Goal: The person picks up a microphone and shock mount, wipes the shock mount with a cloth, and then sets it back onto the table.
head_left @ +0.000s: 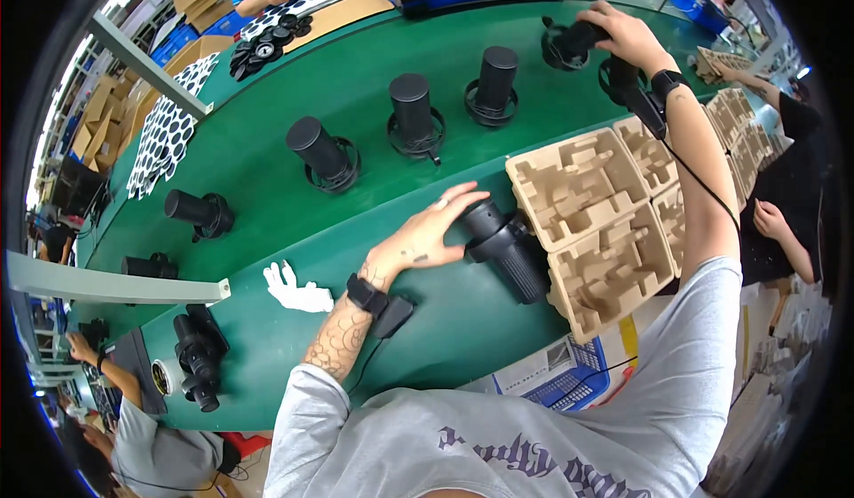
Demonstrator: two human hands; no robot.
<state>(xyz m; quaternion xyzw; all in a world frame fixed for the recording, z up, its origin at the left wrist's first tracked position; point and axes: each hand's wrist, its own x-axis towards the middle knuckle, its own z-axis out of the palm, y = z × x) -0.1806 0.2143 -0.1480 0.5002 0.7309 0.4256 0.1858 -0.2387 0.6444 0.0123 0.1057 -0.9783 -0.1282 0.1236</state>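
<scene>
My right hand is stretched to the far right. Its fingers are wrapped round a black cylindrical housing with a ring at its base, on the green conveyor. Nearer to me, my left hand has its fingers spread beside the end of a ribbed black cylinder. That cylinder lies tilted on the green bench against the pulp trays; whether the fingertips touch it I cannot tell. More black housings stand in a row on the belt, among them one at centre and one to its right.
Brown moulded pulp trays sit at my right. A white glove lies on the bench, with a black device farther left. Grey metal posts rise at left. Co-workers' hands show across the belt and at both sides.
</scene>
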